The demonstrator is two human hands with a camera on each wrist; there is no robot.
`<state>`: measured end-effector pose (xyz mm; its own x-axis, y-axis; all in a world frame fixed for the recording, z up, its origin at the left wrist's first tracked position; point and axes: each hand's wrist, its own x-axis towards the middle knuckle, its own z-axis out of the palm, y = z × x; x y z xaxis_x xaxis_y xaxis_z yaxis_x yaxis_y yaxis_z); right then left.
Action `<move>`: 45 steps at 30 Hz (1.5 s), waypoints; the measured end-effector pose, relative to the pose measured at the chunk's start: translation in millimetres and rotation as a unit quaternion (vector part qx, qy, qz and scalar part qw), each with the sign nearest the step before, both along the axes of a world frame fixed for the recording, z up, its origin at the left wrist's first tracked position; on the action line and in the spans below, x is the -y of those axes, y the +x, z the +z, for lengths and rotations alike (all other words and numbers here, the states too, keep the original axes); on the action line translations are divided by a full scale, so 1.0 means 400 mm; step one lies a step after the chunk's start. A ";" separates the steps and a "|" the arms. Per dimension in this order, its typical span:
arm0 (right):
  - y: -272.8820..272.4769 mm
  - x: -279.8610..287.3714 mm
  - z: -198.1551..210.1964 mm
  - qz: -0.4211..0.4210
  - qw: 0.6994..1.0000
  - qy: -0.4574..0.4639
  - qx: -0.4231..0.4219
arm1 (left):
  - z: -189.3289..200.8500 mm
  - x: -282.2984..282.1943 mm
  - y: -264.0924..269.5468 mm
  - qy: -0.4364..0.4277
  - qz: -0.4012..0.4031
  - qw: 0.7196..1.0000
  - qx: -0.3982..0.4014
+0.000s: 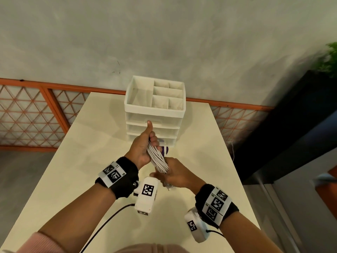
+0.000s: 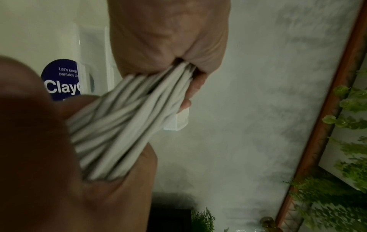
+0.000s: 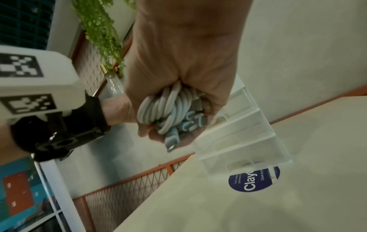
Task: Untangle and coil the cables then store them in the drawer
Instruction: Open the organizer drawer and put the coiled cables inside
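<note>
A bundle of white cables (image 1: 157, 158), twisted into a thick rope, hangs over the table between both hands. My left hand (image 1: 145, 147) grips its far end with the thumb pointing up. My right hand (image 1: 175, 175) grips the near end, where several connectors (image 3: 174, 122) stick out of the fist. In the left wrist view the cable bundle (image 2: 127, 122) runs from my left palm (image 2: 39, 157) up into the right fist (image 2: 168, 39). The white drawer unit (image 1: 155, 114) stands just behind the hands, with its three clear drawers pushed in.
The cream table (image 1: 73, 179) reaches to an orange lattice rail (image 1: 36, 110) and a grey wall. An open divided tray tops the drawer unit. A blue round sticker (image 3: 254, 180) lies at the unit's foot. A dark cabinet (image 1: 291, 125) with a green plant (image 1: 328, 59) stands right.
</note>
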<state>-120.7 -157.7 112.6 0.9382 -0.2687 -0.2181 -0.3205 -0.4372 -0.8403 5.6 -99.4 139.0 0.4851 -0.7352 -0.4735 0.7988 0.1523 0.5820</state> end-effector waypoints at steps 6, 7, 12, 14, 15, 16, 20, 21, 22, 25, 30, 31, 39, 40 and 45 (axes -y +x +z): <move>-0.012 -0.002 -0.011 0.017 0.995 -0.103 -0.003 | -0.038 0.002 0.000 0.010 -0.025 0.999 -0.032; -0.013 -0.001 -0.012 0.015 0.996 -0.091 -0.006 | -0.043 0.001 0.002 0.012 -0.033 0.999 -0.040; -0.012 -0.003 -0.017 -0.008 0.999 -0.047 -0.008 | -0.048 -0.007 0.020 0.000 -0.077 0.993 -0.094; -0.010 -0.003 -0.026 -0.013 0.998 -0.053 -0.006 | -0.057 -0.001 0.022 0.008 -0.070 0.993 -0.094; -0.009 -0.004 -0.031 -0.012 0.998 -0.061 -0.010 | -0.063 0.003 0.020 0.016 -0.063 0.994 -0.090; -0.008 -0.003 -0.036 -0.008 0.997 -0.071 -0.016 | -0.070 0.008 0.019 0.026 -0.055 0.995 -0.083; -0.004 0.017 -0.056 0.024 0.994 -0.097 -0.042 | -0.109 0.028 0.029 0.047 -0.050 0.994 -0.082; -0.001 0.027 -0.059 0.024 0.994 -0.091 -0.050 | -0.118 0.032 0.030 0.043 -0.054 0.993 -0.091; 0.001 0.036 -0.059 0.021 0.995 -0.081 -0.058 | -0.126 0.034 0.033 0.036 -0.059 0.993 -0.101; 0.007 0.072 -0.067 -0.003 0.997 -0.041 -0.071 | -0.134 0.048 0.053 0.016 -0.090 0.990 -0.104; -0.006 0.152 -0.110 -0.083 0.994 0.005 -0.077 | -0.183 0.110 0.122 0.070 -0.060 0.995 -0.027; -0.011 0.163 -0.114 -0.090 0.993 0.012 -0.081 | -0.187 0.122 0.129 0.080 -0.034 0.996 -0.014; -0.058 0.187 -0.128 -0.120 0.988 0.076 -0.061 | -0.228 0.171 0.155 0.073 0.022 0.997 0.009; -0.062 0.190 -0.130 -0.120 0.989 0.070 -0.052 | -0.235 0.169 0.152 0.077 0.030 0.997 0.009; -0.042 0.212 -0.075 -0.101 0.991 0.071 -0.050 | -0.253 0.136 0.095 0.088 0.036 0.995 0.040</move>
